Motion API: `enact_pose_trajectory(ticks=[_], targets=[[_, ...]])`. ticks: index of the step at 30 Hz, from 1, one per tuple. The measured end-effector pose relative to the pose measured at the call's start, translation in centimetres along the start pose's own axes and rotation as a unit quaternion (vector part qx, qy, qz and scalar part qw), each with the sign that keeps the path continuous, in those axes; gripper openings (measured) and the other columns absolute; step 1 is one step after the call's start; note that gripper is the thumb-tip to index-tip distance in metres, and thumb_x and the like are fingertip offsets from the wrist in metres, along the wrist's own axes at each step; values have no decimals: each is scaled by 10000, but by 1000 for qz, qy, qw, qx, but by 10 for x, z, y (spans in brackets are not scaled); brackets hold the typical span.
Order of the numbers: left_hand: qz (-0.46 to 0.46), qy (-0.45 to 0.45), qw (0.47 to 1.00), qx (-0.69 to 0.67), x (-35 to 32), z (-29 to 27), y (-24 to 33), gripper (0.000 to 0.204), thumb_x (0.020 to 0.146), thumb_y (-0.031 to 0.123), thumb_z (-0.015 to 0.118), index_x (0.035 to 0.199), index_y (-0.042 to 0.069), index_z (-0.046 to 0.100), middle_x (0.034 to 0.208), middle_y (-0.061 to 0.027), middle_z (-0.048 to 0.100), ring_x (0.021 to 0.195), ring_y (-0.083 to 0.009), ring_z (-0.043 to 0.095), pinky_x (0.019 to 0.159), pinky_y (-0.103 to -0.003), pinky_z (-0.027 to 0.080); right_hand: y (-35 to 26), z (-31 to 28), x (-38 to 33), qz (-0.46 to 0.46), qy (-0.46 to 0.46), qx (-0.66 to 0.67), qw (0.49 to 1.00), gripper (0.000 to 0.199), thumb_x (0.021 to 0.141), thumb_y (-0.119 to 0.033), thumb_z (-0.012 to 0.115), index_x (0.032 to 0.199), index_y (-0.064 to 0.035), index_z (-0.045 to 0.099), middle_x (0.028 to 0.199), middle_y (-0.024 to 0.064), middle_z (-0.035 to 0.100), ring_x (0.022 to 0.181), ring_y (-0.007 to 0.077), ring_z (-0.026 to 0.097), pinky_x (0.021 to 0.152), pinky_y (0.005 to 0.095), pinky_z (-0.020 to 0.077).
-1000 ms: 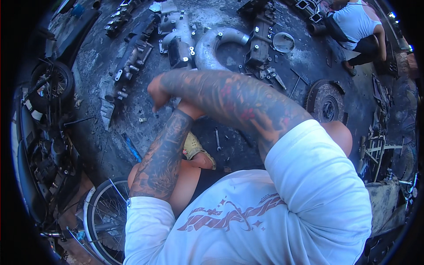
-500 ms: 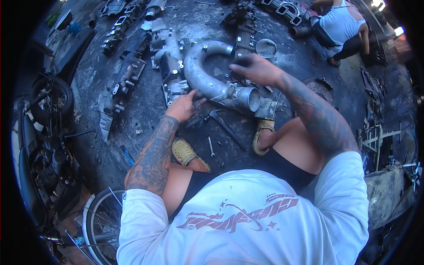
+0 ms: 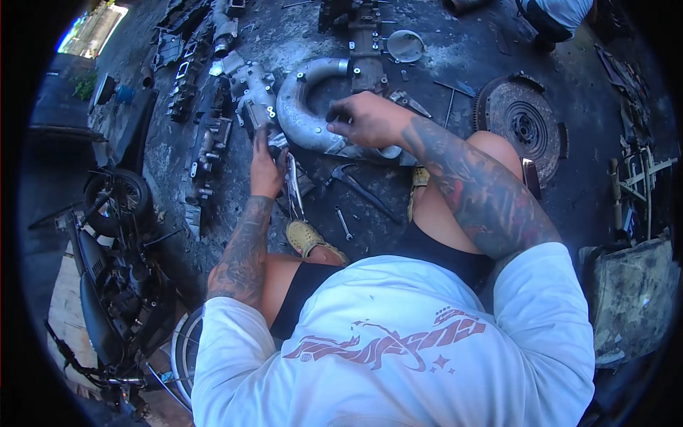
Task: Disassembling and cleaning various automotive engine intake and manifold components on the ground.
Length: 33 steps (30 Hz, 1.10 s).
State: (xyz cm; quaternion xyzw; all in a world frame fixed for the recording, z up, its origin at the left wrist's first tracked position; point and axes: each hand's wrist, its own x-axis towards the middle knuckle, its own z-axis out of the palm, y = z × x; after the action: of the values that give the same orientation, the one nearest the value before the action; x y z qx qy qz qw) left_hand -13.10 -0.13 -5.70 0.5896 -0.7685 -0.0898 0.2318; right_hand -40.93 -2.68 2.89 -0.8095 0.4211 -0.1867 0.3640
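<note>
A grey U-shaped metal pipe (image 3: 293, 107) lies on the dark ground in front of me. Over its right part hovers my right hand (image 3: 366, 119), the thumb and fingers apart with nothing visible between them. My left hand (image 3: 266, 169) is upright at the pipe's near left side, closed on shiny metal pliers (image 3: 294, 186) that point down toward my shoe. Behind the left hand sits a cast metal engine part (image 3: 255, 89) with bolts. A hammer (image 3: 364, 191) and a wrench (image 3: 343, 223) lie on the ground between my feet.
A round toothed flywheel (image 3: 516, 117) lies to the right beside my knee. Long engine castings (image 3: 211, 142) line the left side. A round metal dish (image 3: 405, 46) and another cast part (image 3: 366, 53) lie beyond the pipe. A motorcycle (image 3: 107, 285) stands at far left; another person (image 3: 558, 16) is at top right.
My left hand has taken up the pliers and drawn back from the pipe. My right hand has come lower and left, over the pipe. The view has shifted to the right.
</note>
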Motion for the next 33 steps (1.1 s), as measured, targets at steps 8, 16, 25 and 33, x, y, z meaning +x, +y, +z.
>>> enact_pose_trajectory(ticks=[8,16,25,33], targets=[[271,-288,865,309,23,-44,13,446,843,127,487,1287,97,466,1280,-127,471,1157,-269,479,920,-370,422,20,-1,19,69,-119,-104,985,381,847,-312,585,1098,-25,604,1042,194,623,1007,327,586,870,387,459],[331,-376,681,534,40,-26,5,385,843,158,473,1225,127,515,969,-49,531,915,-194,520,749,-340,394,6,-17,20,58,-98,-91,989,360,838,-317,595,1018,-9,639,1060,189,621,1007,333,588,867,395,465],[381,-310,710,505,16,-13,17,521,874,192,427,1375,85,331,1261,-95,477,1166,-240,448,1040,-482,262,20,-20,17,67,-118,-110,985,363,834,-329,605,1026,-22,638,1034,198,627,985,333,595,862,393,465],[316,-422,730,436,28,10,36,358,676,284,666,979,94,644,875,-69,646,797,-214,636,757,-350,473,24,-38,-7,114,-144,-92,979,465,849,-324,591,1202,-26,536,1139,204,585,1077,329,552,920,371,436]])
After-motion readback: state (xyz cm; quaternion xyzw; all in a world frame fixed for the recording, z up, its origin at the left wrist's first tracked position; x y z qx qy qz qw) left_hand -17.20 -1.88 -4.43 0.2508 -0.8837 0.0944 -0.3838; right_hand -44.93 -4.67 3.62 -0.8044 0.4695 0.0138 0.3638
